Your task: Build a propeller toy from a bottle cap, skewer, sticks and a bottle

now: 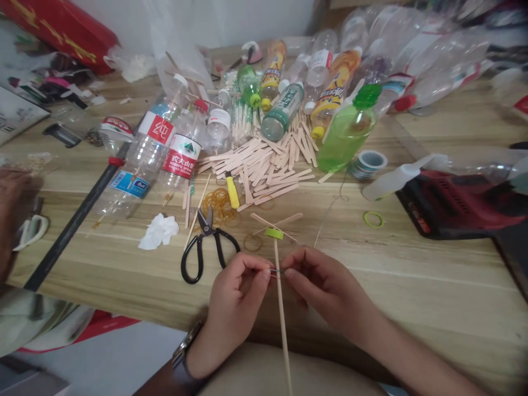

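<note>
A long wooden stick [281, 313] runs up between my hands, with a green bottle-cap ring [274, 234] and crossed flat craft sticks [289, 221] at its top end. My left hand [241, 294] pinches one end of a thin wire beside the stick. On the other side, my right hand [325, 283] is closed in a pinch on the same wire, which crosses the stick. A thin line rises from behind my right hand toward the spool [368, 164]. Left of my hands lie black-handled scissors [208, 242], blades slightly apart.
Loose craft sticks [264, 168] are heaped mid-table among plastic bottles. A green cut bottle [346, 135], a glue bottle [391, 180] and a red-black power tool [457, 203] stand right. Rubber bands [220, 204] lie near a yellow-handled tool [232, 191]. Another person's hand [14, 203] is far left.
</note>
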Available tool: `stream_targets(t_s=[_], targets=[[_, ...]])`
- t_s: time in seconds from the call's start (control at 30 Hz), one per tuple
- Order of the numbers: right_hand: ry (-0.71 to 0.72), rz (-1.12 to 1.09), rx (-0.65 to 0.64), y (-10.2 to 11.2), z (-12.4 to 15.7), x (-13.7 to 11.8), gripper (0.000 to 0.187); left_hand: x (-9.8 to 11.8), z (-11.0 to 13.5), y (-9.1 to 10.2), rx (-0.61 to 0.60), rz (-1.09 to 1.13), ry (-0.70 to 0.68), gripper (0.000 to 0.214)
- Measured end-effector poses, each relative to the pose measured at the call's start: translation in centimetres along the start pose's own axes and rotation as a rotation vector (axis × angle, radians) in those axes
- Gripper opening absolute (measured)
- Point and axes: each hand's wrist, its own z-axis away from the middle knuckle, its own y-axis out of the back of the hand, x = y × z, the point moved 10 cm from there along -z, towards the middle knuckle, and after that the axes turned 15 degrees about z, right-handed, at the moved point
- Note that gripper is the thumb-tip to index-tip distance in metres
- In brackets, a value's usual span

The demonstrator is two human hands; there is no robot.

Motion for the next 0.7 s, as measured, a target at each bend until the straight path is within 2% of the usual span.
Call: stream_targets(t_s=[0.13,0.33,0.7], targets=[[0.063,0.205,0.078,0.8,0.2,-1.0,0.015,0.8,0.1,0.0,0.002,-0.027,-0.066,0.009],[0.293,0.456,0.19,1.8,1.0,-3.9,0.015,2.2,0.1,-0.6,-0.052,-0.089,-0.196,0.011],[0.573,0.735,0.401,2.8,2.3,-8.1,0.021,4.8,-0.6,-1.9,-0.162,-0.203,-0.371,0.016]])
